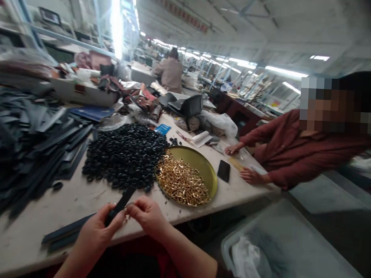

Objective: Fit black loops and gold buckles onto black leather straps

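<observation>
My left hand is closed around a black leather strap near the table's front edge. My right hand pinches a small metal piece against the strap's lower end; the piece is too small to name. Just beyond my hands lies a heap of black rings. Beside that heap, a gold round tray holds a mound of small gold buckles.
Stacks of black leather strips cover the table's left side. A person in a dark red jacket leans on the table's right end, next to a black phone. A grey plastic bin stands at lower right. Another person sits farther back.
</observation>
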`<state>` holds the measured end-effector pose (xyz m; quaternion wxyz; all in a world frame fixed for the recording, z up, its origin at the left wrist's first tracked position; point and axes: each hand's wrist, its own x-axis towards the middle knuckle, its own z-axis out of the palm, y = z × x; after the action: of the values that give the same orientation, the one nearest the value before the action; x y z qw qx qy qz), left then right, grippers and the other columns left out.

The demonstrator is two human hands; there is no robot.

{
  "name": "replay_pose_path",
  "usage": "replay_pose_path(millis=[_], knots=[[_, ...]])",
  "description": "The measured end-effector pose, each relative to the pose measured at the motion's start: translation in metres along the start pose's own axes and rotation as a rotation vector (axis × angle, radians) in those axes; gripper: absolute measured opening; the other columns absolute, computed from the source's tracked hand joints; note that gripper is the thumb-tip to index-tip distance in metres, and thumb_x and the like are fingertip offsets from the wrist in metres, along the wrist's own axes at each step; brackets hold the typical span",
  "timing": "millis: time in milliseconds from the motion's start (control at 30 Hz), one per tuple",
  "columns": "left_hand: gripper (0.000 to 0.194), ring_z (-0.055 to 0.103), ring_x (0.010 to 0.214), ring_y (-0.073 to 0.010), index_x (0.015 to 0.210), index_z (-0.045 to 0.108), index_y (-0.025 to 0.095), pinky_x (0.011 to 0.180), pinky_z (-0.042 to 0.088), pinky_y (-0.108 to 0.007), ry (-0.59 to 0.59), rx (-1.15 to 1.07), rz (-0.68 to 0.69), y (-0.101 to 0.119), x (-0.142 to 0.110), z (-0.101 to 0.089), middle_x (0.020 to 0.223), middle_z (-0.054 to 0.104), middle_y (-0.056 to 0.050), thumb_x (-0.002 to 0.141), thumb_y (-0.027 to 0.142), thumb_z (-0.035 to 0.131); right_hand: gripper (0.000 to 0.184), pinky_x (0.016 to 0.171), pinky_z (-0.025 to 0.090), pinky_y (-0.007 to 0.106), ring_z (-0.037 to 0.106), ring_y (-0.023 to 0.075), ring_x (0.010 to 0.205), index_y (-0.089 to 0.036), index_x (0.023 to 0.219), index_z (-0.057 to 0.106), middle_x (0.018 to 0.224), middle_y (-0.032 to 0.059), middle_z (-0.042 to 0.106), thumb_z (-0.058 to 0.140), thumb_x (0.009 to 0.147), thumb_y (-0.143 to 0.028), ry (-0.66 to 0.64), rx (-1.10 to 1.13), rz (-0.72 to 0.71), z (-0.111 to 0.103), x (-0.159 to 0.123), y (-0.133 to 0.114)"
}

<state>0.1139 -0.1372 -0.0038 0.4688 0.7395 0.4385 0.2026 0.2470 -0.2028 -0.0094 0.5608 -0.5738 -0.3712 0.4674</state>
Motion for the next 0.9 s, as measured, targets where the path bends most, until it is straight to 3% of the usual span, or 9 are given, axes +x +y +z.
replay_pose_path(millis=[167,267,333,467,600,733,800,900], knots=[[0.04,0.06,0.059,-0.0192,0.076,0.059,0.02,0.056,0.044,-0.024,0.006,0.1,-0.005,-0.012,0.008,-0.004,0.059,0.064,0.003,0.063,0.057,0.051,0.037,0.062,0.033,0.022,0.042,0.0066,0.059,-0.016,0.07,0.057,0.066,-0.0054,0.051,0.074,0.054,-0.044,-0.215,0.241,0.157,-0.005,-0.004,0.007],[0.043,0.062,0.062,-0.0217,0.077,0.06,0.02,0.057,0.044,-0.025,0.018,0.135,-0.035,-0.009,0.009,-0.003,0.062,0.066,0.001,0.06,0.058,0.052,0.034,0.064,0.034,0.022,0.044,0.0062,0.061,-0.016,0.071,0.057,0.067,-0.0054,0.052,0.076,0.054,-0.039,-0.303,0.308,0.178,-0.007,-0.007,0.01],[0.041,0.062,0.063,-0.0216,0.077,0.06,0.02,0.059,0.044,-0.025,0.001,0.128,-0.044,-0.004,0.007,-0.002,0.064,0.067,0.0,0.061,0.056,0.052,0.032,0.062,0.034,0.021,0.044,0.0062,0.059,-0.015,0.069,0.056,0.065,-0.0051,0.052,0.074,0.057,-0.039,-0.257,0.295,0.191,-0.008,-0.009,0.013],[0.032,0.058,0.064,-0.019,0.074,0.06,0.018,0.061,0.043,-0.025,-0.101,0.052,-0.024,0.008,0.0,0.0,0.065,0.064,0.0,0.066,0.048,0.05,0.029,0.056,0.037,0.021,0.048,0.008,0.057,-0.017,0.073,0.054,0.063,-0.0047,0.054,0.072,0.061,-0.037,-0.008,0.22,0.113,-0.003,-0.011,0.015],[0.03,0.048,0.054,-0.014,0.073,0.056,0.016,0.053,0.039,-0.023,-0.211,-0.084,-0.076,0.011,-0.004,-0.002,0.057,0.054,0.002,0.072,0.045,0.048,0.031,0.056,0.04,0.021,0.05,0.0081,0.058,-0.019,0.091,0.057,0.068,-0.004,0.058,0.07,0.066,-0.032,0.0,0.304,0.037,0.0,-0.011,0.013],[0.036,0.046,0.055,-0.013,0.066,0.051,0.018,0.053,0.038,-0.022,-0.191,-0.119,-0.064,0.004,-0.011,-0.01,0.058,0.051,0.002,0.08,0.049,0.038,0.026,0.054,0.041,0.021,0.05,0.0067,0.054,-0.017,0.082,0.061,0.066,-0.0034,0.058,0.072,0.064,-0.031,0.131,0.473,0.157,0.0,-0.007,0.012],[0.035,0.05,0.06,-0.015,0.069,0.054,0.018,0.056,0.041,-0.023,-0.187,-0.061,-0.046,-0.001,-0.018,-0.014,0.061,0.054,0.002,0.08,0.048,0.04,0.033,0.051,0.041,0.018,0.049,0.0053,0.051,-0.018,0.083,0.06,0.062,-0.0052,0.057,0.077,0.057,-0.028,0.225,0.659,0.266,0.003,-0.007,0.011],[0.032,0.058,0.072,-0.021,0.075,0.059,0.023,0.065,0.046,-0.026,-0.181,-0.011,-0.007,-0.01,-0.022,-0.017,0.067,0.061,0.001,0.076,0.052,0.047,0.04,0.047,0.039,0.015,0.049,0.0039,0.048,-0.019,0.078,0.059,0.057,-0.0062,0.055,0.082,0.046,-0.024,0.251,0.889,0.392,0.013,-0.007,0.013]])
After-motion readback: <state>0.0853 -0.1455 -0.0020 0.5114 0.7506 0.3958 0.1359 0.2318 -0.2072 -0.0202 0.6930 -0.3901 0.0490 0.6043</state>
